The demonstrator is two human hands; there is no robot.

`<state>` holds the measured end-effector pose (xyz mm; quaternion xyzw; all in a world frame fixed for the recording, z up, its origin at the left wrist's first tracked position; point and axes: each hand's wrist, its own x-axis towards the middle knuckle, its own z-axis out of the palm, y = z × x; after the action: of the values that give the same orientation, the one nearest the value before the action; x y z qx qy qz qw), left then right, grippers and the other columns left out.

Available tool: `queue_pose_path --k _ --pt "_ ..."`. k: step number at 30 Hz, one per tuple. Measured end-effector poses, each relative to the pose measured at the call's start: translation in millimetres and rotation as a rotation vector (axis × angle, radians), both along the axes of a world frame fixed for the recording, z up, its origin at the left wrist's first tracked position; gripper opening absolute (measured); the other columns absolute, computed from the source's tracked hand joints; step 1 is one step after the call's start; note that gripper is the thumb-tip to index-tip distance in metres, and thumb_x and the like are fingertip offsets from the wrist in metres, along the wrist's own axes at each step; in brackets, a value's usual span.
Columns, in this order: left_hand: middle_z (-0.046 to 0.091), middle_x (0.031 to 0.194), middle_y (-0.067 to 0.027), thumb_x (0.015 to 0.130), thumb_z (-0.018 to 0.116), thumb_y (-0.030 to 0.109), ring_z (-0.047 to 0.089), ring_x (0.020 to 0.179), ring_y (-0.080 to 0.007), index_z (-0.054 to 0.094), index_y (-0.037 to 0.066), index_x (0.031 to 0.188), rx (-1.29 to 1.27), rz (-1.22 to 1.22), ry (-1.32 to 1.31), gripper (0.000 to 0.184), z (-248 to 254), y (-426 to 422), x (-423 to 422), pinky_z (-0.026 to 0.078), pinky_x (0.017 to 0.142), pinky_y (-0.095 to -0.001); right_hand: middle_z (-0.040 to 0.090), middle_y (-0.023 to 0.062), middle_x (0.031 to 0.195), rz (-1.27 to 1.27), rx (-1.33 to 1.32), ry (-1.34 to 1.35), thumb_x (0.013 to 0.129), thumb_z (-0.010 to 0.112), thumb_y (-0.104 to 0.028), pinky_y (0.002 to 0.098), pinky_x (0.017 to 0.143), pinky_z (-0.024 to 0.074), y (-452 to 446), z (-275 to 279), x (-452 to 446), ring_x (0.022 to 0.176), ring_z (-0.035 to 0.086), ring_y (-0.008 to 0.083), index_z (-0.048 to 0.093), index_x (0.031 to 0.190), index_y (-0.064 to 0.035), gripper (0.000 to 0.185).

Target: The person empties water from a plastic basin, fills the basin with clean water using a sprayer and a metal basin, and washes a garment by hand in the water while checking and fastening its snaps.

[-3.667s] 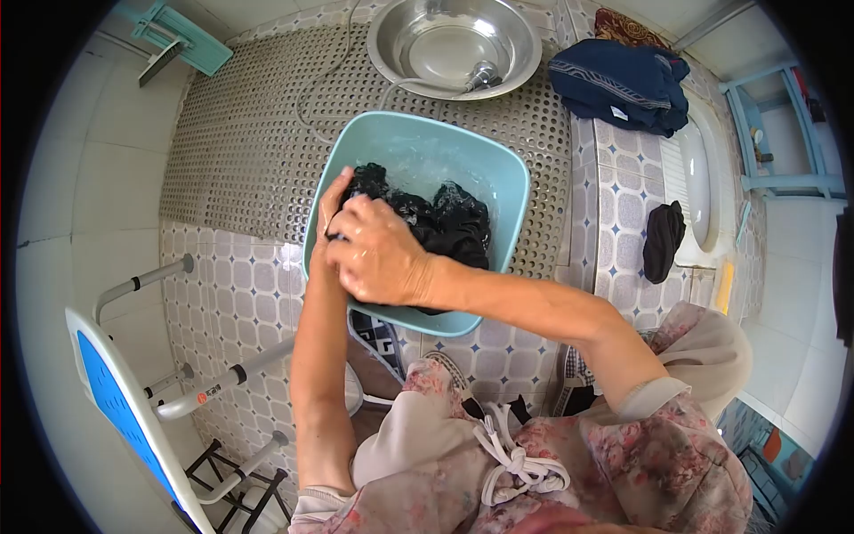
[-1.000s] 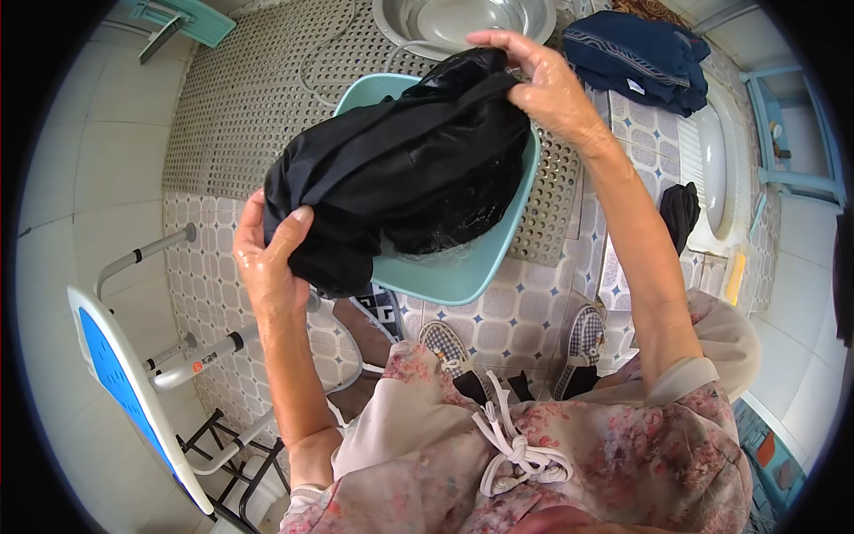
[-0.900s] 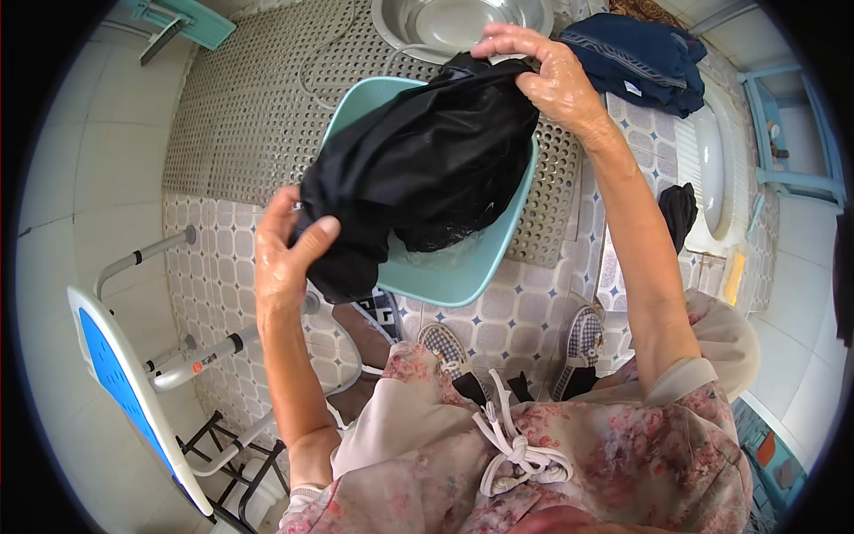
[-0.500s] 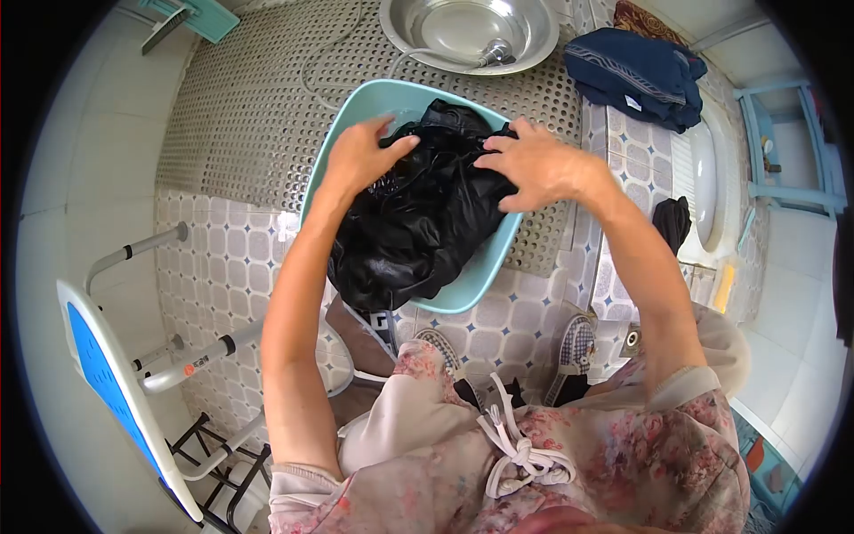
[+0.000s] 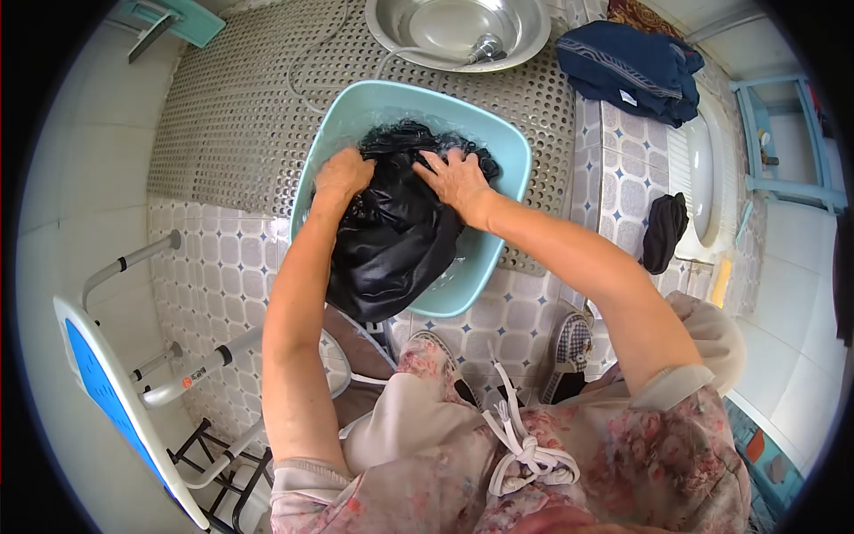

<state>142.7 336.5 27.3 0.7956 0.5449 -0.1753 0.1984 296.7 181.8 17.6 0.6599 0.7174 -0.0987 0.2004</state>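
Cloth (image 5: 391, 258) in tub (image 5: 487, 254), over near rim; basin (image 5: 445, 34) behind; clothes (image 5: 623, 67) right of basin.

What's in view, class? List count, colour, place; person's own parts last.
Tub: 1, teal, centre
Fabric: uncounted, black, in tub
Basin: 1, silver, beyond tub
Shower head: 1, silver, in basin
Matting: uncounted, grey, around tub
Bundle: 1, navy, upper right
Dark cloth: 1, black, beside toilet
Toilet: 1, white, right
Shelf: 1, blue, far right
Seat: 1, blue-and-white, lower left
Yellow item: 1, yellow, near toilet
Shoes: 2, dark-and-white, below tub
Left hand: 1, bare, in tub
Right hand: 1, bare, on fabric
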Motion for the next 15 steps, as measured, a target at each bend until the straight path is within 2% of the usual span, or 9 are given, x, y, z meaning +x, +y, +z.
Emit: queue_pose_path --k 2,5,6,9,10,12,13,14,15 --pt "0.067 0.111 -0.0282 0.089 0.065 0.039 0.064 0.108 -0.0453 0.053 0.002 0.132 0.048 0.025 -0.053 0.058 -6.4 -2.0 -5.4 0.05 0.094 -0.0502 0.034 -0.0029 0.156 0.018 0.1 0.026 0.087 0.066 -0.022 0.0425 0.082 0.052 4.2 4.3 9.1 0.121 0.051 0.0305 0.037 0.152 -0.0279 0.071" --pt "0.068 0.105 -0.0294 0.09 0.064 0.034 0.064 0.103 -0.0474 0.056 0.001 0.126 0.216 0.127 -0.251 0.05 -6.2 -16.2 -10.1 0.05 0.091 -0.0523 0.037 -0.0014 0.154 0.025 0.104 0.324 0.085 0.068 -0.016 0.0458 0.084 0.0542 24.0 -9.5 33.6 0.116 0.056 0.0351 0.043 0.147 -0.0254 0.068" --pt "0.068 0.102 -0.0297 0.09 0.064 0.033 0.064 0.102 -0.0482 0.056 0.001 0.123 0.283 0.177 -0.33 0.046 -4.3 -25.7 -13.9 0.05 0.09 -0.053 0.052 0.0046 0.142 0.078 0.224 0.446 0.081 0.068 -0.008 0.0469 0.087 0.0537 18.7 1.1 40.9 0.106 0.062 0.0375 0.055 0.135 -0.0196 0.057" --pt "0.069 0.099 -0.0277 0.09 0.065 0.029 0.065 0.096 -0.0481 0.057 0.002 0.114 0.34 0.325 -0.383 0.037 17.2 -44.8 -20.1 0.05 0.086 -0.054 0.064 0.0091 0.122 0.055 0.252 0.694 0.077 0.067 -0.004 0.0468 0.086 0.0536 17.1 32.6 56.0 0.101 0.064 0.0362 0.064 0.119 -0.0141 0.043" --pt "0.069 0.093 -0.0256 0.089 0.066 0.025 0.065 0.091 -0.0472 0.057 0.003 0.108 0.452 0.289 -0.495 0.031 11.6 -46.1 -27.7 0.05 0.081 -0.0535 0.068 0.0129 0.105 -0.033 0.298 0.716 0.075 0.063 -0.001 0.0464 0.087 0.0532 12.0 56.7 57.9 0.097 0.065 0.0363 0.067 0.105 -0.0095 0.032" --pt "0.068 0.09 -0.0249 0.087 0.065 0.018 0.065 0.088 -0.0454 0.061 0.001 0.103 0.428 0.354 -0.698 0.024 28.5 -47.2 -35.7 0.05 0.078 -0.0486 0.068 0.0123 0.101 -0.003 0.415 0.744 0.073 0.066 -0.002 0.0434 0.085 0.0531 10.8 79.6 80.3 0.097 0.065 0.0345 0.067 0.102 -0.0086 0.03" --pt "0.067 0.088 -0.0252 0.087 0.065 0.016 0.065 0.087 -0.0444 0.062 0.0 0.101 0.366 0.432 -0.763 0.021 37.8 -46.2 -37.6 0.05 0.077 -0.046 0.068 0.0132 0.094 -0.039 0.507 0.823 0.071 0.064 0.0 0.0408 0.083 0.0535 7.7 101.7 87.2 0.09 0.066 0.0339 0.068 0.096 -0.0065 0.026" --pt "0.069 0.086 -0.0218 0.087 0.064 0.012 0.067 0.08 -0.036 0.063 -0.002 0.103 0.439 0.411 -0.956 0.021 45.3 -49.3 -39.8 0.05 0.077 -0.0402 0.069 0.0115 0.093 -0.094 0.518 0.857 0.071 0.063 0.001 0.0373 0.083 0.0529 4.2 121.3 95.6 0.09 0.068 0.0285 0.068 0.096 -0.0058 0.027" --pt "0.07 0.088 -0.013 0.089 0.063 0.009 0.065 0.079 -0.0221 0.063 -0.003 0.106 0.353 0.506 -1.175 0.021 44.0 -47.8 -44.6 0.049 0.077 -0.0325 0.068 0.0087 0.088 -0.222 0.485 0.934 0.071 0.062 0.001 0.0337 0.083 0.0522 -1.9 139.6 102.6 0.088 0.068 0.0239 0.067 0.094 -0.0038 0.024"
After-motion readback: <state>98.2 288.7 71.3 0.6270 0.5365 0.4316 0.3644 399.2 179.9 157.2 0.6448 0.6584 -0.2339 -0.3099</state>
